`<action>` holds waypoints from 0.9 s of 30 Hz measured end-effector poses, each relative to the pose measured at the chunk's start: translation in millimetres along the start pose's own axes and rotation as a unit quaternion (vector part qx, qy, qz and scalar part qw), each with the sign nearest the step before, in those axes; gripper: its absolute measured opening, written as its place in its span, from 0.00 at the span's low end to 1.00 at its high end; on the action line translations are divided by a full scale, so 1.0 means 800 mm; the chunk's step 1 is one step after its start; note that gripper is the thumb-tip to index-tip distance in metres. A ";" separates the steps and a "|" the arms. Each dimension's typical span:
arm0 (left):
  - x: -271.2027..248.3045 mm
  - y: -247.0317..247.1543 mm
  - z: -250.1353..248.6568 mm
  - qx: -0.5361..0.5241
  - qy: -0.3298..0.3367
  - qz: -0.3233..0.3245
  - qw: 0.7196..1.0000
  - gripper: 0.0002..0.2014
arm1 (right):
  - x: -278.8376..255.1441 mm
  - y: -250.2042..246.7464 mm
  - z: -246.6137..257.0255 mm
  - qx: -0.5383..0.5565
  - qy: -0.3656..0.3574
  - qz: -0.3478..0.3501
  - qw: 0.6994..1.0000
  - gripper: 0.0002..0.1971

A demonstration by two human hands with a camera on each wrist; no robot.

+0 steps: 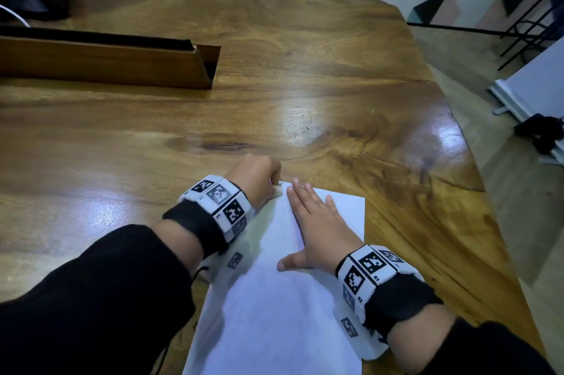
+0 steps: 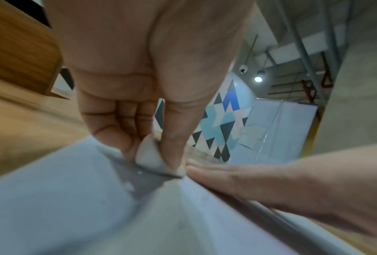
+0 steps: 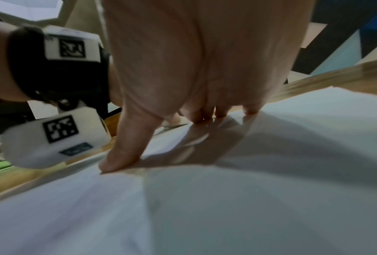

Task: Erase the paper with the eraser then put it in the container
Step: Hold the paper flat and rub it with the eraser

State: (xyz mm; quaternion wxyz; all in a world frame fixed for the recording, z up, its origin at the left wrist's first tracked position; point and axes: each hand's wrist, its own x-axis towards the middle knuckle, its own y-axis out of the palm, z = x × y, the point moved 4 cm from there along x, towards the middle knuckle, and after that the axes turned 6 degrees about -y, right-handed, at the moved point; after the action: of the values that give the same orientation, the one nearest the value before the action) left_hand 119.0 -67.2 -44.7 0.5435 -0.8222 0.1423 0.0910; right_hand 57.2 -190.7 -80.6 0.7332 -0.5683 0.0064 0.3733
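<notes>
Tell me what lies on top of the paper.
The right hand rests flat on the paper, fingers spread. The left hand pinches a white eraser against its far corner. Any marks beneath the hands are covered.

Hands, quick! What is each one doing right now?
Left hand: closed, pinching the eraser against the paper.
Right hand: open, fingers flat, pressing on the paper.

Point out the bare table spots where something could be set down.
Bare wood lies between the wooden container and the paper, and right of the paper toward the table edge. It is crowded at the paper's far corner, where left hand, eraser and right hand meet.
</notes>
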 end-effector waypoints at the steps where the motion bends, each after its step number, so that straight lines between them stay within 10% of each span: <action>1: -0.004 0.003 0.002 -0.001 0.012 0.012 1.000 0.02 | 0.001 0.000 0.000 -0.002 0.000 0.001 1.000 0.66; 6: -0.025 0.016 0.012 0.069 0.047 0.192 0.978 0.04 | 0.001 0.003 -0.002 0.001 -0.002 0.000 1.000 0.66; 12: 0.004 0.005 -0.001 0.019 0.047 0.041 0.998 0.06 | 0.002 0.004 -0.002 -0.007 -0.002 -0.003 1.000 0.66; 16: -0.025 0.027 0.008 0.105 0.073 0.218 0.967 0.07 | 0.002 0.005 -0.003 -0.004 -0.001 -0.008 1.000 0.66; 22: 0.003 0.006 -0.007 0.054 0.068 0.052 0.995 0.04 | 0.003 0.004 -0.002 -0.002 -0.002 -0.007 1.000 0.66; 27: -0.047 0.031 0.005 0.106 0.086 0.243 0.960 0.05 | 0.001 0.004 -0.002 0.000 0.001 -0.006 1.000 0.66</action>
State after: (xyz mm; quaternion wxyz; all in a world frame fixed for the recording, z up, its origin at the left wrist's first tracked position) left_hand 75.5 -67.5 -56.5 0.5747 -0.7051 0.3932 0.1338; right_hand 57.1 -191.2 -84.0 0.7357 -0.5683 0.0034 0.3684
